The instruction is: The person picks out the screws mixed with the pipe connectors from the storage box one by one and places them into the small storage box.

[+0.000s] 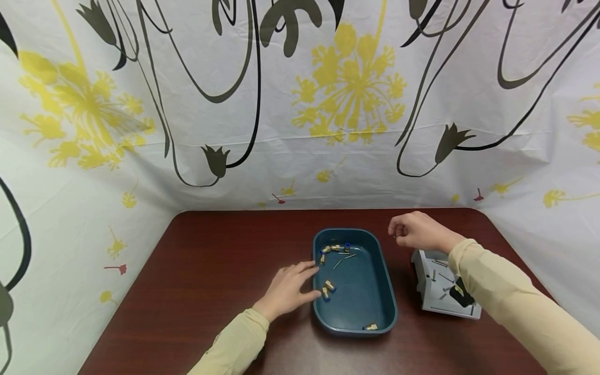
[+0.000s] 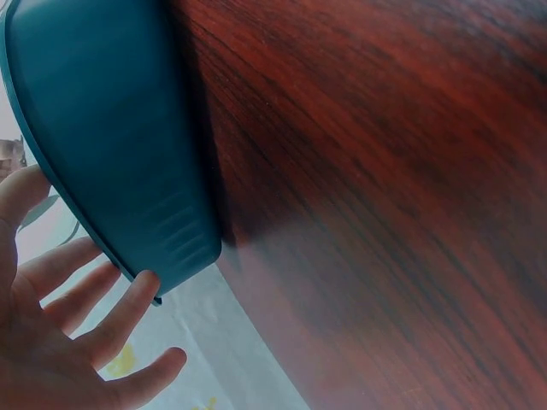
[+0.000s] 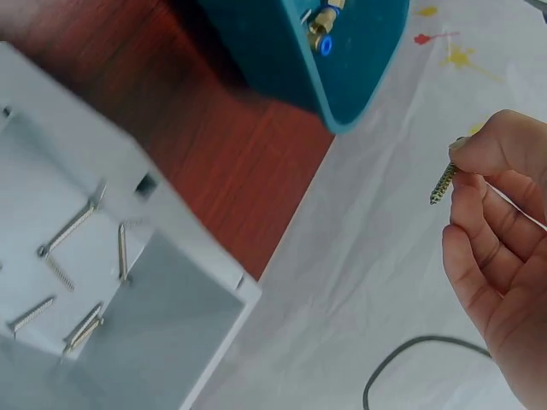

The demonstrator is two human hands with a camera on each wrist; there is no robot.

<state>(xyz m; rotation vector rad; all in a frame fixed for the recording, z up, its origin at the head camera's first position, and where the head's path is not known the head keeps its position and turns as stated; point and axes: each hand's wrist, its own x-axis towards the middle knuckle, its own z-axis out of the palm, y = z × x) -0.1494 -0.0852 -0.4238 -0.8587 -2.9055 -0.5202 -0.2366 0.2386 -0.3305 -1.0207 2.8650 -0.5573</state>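
A blue-green tray (image 1: 361,291) stands on the table. Its left rim is touched by the outstretched, spread fingers of my left hand (image 1: 288,289); in the left wrist view, those fingers lie along the rim outside the wall (image 2: 111,128). Beyond the tray's right side my right hand (image 1: 419,230) is raised in the air. Between its thumb and index finger it pinches a small threaded screw (image 3: 444,181), tip pointing down. Inside the tray lie several brass fittings with blue ends (image 1: 329,285) and a few thin screws (image 1: 338,263).
Right of the tray sits a light grey open box (image 1: 424,286), partly under my right forearm. It holds several loose screws (image 3: 73,226) and a black object (image 1: 461,292). The dark red-brown table (image 1: 225,260) meets a patterned white cloth (image 1: 272,125) behind.
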